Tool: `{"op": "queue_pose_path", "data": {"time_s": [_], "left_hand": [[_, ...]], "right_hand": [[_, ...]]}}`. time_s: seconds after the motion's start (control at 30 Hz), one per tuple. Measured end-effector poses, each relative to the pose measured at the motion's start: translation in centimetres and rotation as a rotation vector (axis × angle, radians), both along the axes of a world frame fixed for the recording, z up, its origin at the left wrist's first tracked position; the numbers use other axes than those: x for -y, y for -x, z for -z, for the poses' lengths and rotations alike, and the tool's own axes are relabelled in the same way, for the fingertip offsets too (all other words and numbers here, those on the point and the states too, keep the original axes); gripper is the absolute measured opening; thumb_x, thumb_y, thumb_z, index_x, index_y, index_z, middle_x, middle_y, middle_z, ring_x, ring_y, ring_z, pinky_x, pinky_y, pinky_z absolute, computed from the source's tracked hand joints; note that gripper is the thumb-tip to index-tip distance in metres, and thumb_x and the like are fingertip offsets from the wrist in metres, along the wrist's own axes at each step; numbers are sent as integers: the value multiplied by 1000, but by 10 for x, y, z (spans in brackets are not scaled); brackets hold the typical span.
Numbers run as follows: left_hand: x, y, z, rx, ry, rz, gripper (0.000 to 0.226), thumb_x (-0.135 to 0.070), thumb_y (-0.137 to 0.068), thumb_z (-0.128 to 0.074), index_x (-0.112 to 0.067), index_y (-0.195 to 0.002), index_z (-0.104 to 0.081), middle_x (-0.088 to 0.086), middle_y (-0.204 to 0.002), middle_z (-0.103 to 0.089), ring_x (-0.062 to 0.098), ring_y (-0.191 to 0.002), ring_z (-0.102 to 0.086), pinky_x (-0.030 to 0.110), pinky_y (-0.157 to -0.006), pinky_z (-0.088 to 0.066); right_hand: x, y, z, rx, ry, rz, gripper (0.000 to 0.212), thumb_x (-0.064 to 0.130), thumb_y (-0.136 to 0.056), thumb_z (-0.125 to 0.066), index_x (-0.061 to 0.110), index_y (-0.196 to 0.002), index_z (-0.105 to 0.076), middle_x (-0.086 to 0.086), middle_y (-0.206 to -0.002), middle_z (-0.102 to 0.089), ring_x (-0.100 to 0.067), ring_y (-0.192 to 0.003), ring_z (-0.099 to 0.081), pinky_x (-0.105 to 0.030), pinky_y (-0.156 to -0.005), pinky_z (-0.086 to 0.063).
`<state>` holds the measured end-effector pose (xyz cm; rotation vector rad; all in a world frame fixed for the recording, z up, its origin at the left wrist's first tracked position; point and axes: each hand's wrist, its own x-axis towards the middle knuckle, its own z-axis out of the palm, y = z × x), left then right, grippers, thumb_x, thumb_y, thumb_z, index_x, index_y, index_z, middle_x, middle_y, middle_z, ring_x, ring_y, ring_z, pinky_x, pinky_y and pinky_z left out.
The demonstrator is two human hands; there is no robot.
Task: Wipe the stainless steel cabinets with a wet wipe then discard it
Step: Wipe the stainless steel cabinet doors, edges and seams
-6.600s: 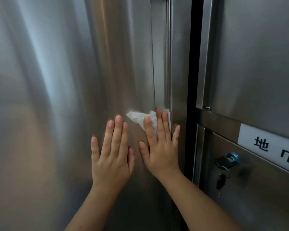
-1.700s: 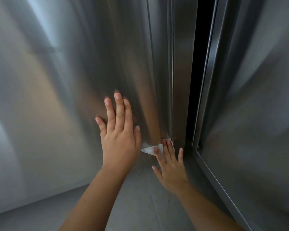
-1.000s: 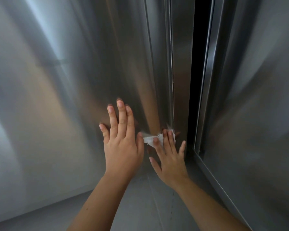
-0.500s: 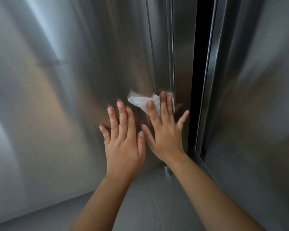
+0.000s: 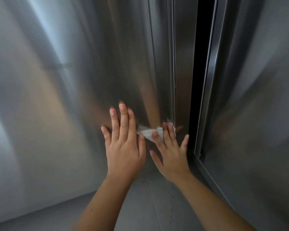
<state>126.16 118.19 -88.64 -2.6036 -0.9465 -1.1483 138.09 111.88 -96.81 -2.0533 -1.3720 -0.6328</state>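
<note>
Here is the broad brushed stainless steel cabinet panel [image 5: 65, 114] filling the left of the view, and beside it, across a narrow black vertical gap [image 5: 197, 80], a second grey steel cabinet door [image 5: 257, 114] on the right. Both hands are low on the big panel, close to its right edge. The left hand [image 5: 123, 147] lies flat on the metal with straight fingers close together, holding nothing, and looks to be bracing. The right hand [image 5: 170, 152] is spread wide, its straight fingers pressing the small crumpled white wet wipe [image 5: 148, 132] against the steel just beside the panel's edge strip, between the two hands.

So we're mid-wipe, I'd say. Whether the sheen means cleaned metal can't be told from here. The right-hand door looks like work yet to come, and the discard is plainly not begun, since the wipe is pinned under those fingers.
</note>
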Motion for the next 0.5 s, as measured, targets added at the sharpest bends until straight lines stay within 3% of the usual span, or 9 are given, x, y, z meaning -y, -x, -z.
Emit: {"op": "queue_pose_path", "data": {"time_s": [0.17,0.33,0.5], "left_hand": [[2,2,-4,16,-101,-17,59,-28,-90,-33,-6,-143,-22,9,-151,-13,19,-142,-2,56,-108,-9],[-4,3,-31,97,-149,-20,57,-27,-91,-35,-7,-143,-23,10,-151,-14,20,-141,-5,57,-109,-6],[-1,-3,-50,96,-158,13,55,-27,-91,-36,-10,-144,-28,8,-152,-13,21,-141,-3,57,-109,-5]], "right_hand": [[-17,1,-62,-59,-113,-20,67,51,-93,-27,36,-145,14,-3,-153,5,-17,-142,11,-57,-101,18],[-15,-2,-117,0,-157,-40,63,50,-94,-28,31,-145,3,-2,-153,7,-18,-142,7,-59,-102,13],[-15,2,-142,-14,-156,-30,62,53,-93,-26,35,-143,7,3,-151,15,-15,-142,13,-58,-102,17]]}}
